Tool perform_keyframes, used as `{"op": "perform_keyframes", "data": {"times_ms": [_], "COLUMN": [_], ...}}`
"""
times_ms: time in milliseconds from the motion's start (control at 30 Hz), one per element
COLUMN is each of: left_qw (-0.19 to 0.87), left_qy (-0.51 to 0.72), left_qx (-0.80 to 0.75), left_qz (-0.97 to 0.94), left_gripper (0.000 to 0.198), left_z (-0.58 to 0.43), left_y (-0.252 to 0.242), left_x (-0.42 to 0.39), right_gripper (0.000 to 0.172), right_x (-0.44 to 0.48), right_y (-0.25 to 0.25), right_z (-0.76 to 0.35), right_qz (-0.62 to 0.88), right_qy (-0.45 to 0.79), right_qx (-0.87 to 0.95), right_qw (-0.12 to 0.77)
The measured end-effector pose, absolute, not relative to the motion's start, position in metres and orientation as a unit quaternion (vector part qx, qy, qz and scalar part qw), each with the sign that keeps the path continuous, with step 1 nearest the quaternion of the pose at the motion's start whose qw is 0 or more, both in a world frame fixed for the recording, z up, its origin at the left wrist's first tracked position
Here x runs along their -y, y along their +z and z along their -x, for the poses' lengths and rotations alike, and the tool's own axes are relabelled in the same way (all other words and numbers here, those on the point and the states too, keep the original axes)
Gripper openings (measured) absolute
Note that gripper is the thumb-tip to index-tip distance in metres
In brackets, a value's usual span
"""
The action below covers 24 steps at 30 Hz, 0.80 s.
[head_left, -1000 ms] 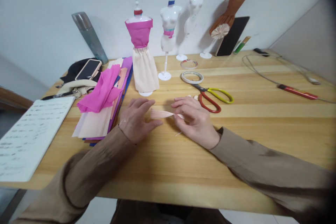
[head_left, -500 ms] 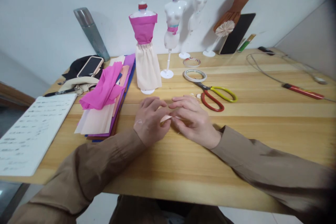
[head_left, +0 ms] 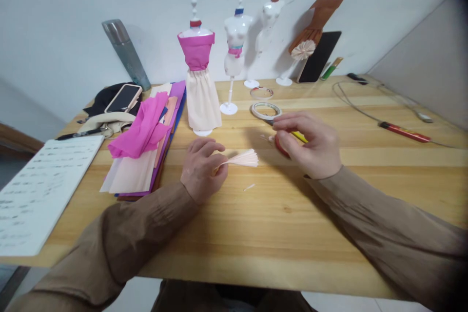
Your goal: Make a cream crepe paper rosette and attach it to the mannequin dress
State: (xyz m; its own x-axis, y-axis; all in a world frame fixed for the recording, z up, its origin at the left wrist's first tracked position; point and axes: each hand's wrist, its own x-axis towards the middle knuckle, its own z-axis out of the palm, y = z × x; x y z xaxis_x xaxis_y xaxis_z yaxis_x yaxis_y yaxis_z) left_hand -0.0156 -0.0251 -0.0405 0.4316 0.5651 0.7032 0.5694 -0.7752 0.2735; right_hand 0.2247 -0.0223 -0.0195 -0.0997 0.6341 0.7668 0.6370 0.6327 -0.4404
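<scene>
Between the thumb and fingers of my left hand (head_left: 203, 168) is one end of a pale pink pleated paper piece (head_left: 245, 157). Its folds spread like a small fan toward the right. My right hand (head_left: 310, 145) hovers over the scissors (head_left: 299, 137), thumb and fingers apart with nothing seen between them. It covers most of their red and yellow handles; I cannot tell whether it touches them. A thin pale scrap (head_left: 249, 187) lies on the wooden table (head_left: 234, 234) below the pleated piece.
Behind stand several small mannequins, one in a pink top and cream skirt (head_left: 204, 100). Tape rolls (head_left: 266, 109) lie near the scissors. At left are stacked coloured sheets (head_left: 133, 175), a phone (head_left: 124, 98), a bottle (head_left: 126, 53) and a notebook (head_left: 47, 190). A red-handled corded tool (head_left: 404, 131) lies right.
My right hand has left the pleated paper and moved right to over the scissors. The paper's folded end now shows beyond my left hand. The view has shifted slightly.
</scene>
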Motion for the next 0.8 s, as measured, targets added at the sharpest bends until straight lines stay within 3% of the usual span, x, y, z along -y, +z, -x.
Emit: {"op": "perform_keyframes", "data": {"times_ms": [200, 400, 500, 633, 800], "left_qw": [-0.010, -0.023, -0.038, -0.030, -0.005], "left_qy": [-0.423, -0.397, -0.384, -0.397, -0.420], "left_qx": [0.320, 0.332, 0.352, 0.376, 0.360], "left_qz": [0.848, 0.856, 0.853, 0.837, 0.833], "left_gripper": [0.013, 0.014, 0.013, 0.048, 0.038], "left_z": [0.014, 0.012, 0.012, 0.017, 0.021], "left_y": [-0.042, -0.042, -0.041, -0.034, -0.029], "left_x": [0.023, 0.025, 0.027, 0.028, 0.028], "right_gripper": [0.043, 0.011, 0.011, 0.009, 0.009], "right_x": [0.040, 0.039, 0.040, 0.039, 0.036], "right_y": [-0.028, -0.043, -0.042, -0.043, -0.045], "right_z": [-0.191, -0.172, -0.174, -0.177, -0.178], "right_qz": [0.307, 0.323, 0.331, 0.358, 0.366], "right_qy": [0.063, 0.089, 0.085, 0.070, 0.055], "right_qx": [0.857, 0.830, 0.822, 0.800, 0.797], "right_qw": [0.409, 0.445, 0.456, 0.476, 0.478]}}
